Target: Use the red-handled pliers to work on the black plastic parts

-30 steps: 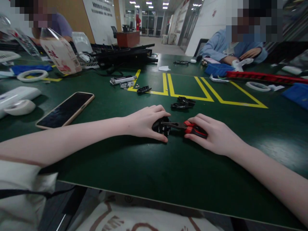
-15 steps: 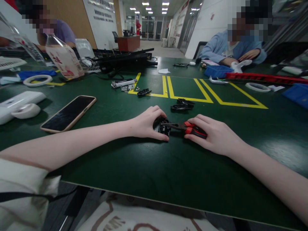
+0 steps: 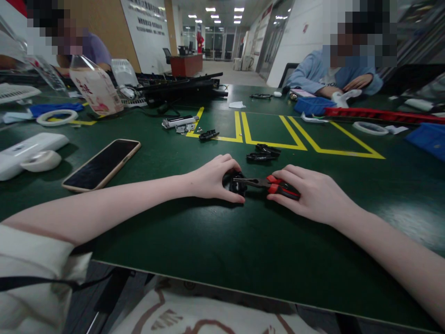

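On the green worktop [image 3: 215,241], seen from the head camera, the person's left hand [image 3: 212,178] is curled over a small black part [image 3: 238,183], fingers and thumb closed around it and pressing it down against the surface. Just beside it, the right hand [image 3: 313,195] is wrapped around the red-and-black handles of a pair of pliers [image 3: 274,184], whose dark nose reaches leftward and touches the black part. Both forearms rest low along the worktop.

Compared with a second ago, very little has shifted: the left fingers have drawn back a touch, so a bit more of the black part shows, and the plier nose sits at the same spot on it. I judge the work to be in a steady gripping or prying phase rather than a reach or a release.

Around them, two more black clips [image 3: 262,153] lie just beyond the hands near the yellow tape lines [image 3: 278,132], and another black clip [image 3: 208,135] lies farther left. A phone [image 3: 102,164] lies face up well to the left, near a white device [image 3: 29,150]. Across the worktop a co-worker in a blue sleeve [image 3: 313,69] handles something white beside a blue tray [image 3: 313,104].
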Available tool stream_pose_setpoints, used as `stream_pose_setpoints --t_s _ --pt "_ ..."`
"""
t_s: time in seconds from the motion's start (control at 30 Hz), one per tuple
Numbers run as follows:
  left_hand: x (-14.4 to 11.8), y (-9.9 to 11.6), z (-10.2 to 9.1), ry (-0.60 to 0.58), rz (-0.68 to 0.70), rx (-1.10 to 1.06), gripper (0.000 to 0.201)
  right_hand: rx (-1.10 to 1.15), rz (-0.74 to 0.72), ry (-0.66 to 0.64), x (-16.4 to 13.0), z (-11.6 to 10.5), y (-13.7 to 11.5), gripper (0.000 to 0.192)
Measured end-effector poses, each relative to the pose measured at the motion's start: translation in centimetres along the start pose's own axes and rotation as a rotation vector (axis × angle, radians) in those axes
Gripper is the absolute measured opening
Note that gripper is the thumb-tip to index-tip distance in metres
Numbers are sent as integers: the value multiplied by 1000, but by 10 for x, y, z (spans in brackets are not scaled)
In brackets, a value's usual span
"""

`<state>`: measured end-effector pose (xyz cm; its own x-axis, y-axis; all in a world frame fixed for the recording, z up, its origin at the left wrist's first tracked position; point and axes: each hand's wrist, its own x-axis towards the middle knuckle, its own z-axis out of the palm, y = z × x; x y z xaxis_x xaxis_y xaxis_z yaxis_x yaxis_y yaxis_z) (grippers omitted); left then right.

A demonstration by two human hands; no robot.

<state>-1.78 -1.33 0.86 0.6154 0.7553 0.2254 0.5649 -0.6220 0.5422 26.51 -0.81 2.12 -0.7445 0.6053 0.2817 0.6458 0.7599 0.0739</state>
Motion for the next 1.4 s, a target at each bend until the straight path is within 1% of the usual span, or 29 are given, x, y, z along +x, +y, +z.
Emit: stream_pose_setpoints --t_s 0.23,0.4,0.53,0.7,0.83,0.97,1.1,1.27,1.4 --pt "1 -2 -1 -12 0 1 66 -15 -7 8 2 0 -2 49" --pt "1 -2 -2 -22 2 5 67 -12 -19 0 2 -1 2 53" --pt "1 -1 -2 -26 -8 9 69 -8 -25 6 2 -2 4 51" --pt "0 0 -3 -35 -22 -9 68 -31 -33 11 2 -2 3 52" --pt "1 -1 -2 -20 -2 0 68 -64 -45 23 2 -1 1 54" --pt "2 -3 0 2 19 25 68 -96 -82 58 2 1 1 54" --pt "2 -2 0 7 8 46 67 -120 -127 107 2 2 5 49" --pt "1 0 -1 -8 -14 53 68 -139 -165 116 2 1 9 47" --pt "0 -1 1 3 26 57 67 -152 -176 116 2 1 10 46"
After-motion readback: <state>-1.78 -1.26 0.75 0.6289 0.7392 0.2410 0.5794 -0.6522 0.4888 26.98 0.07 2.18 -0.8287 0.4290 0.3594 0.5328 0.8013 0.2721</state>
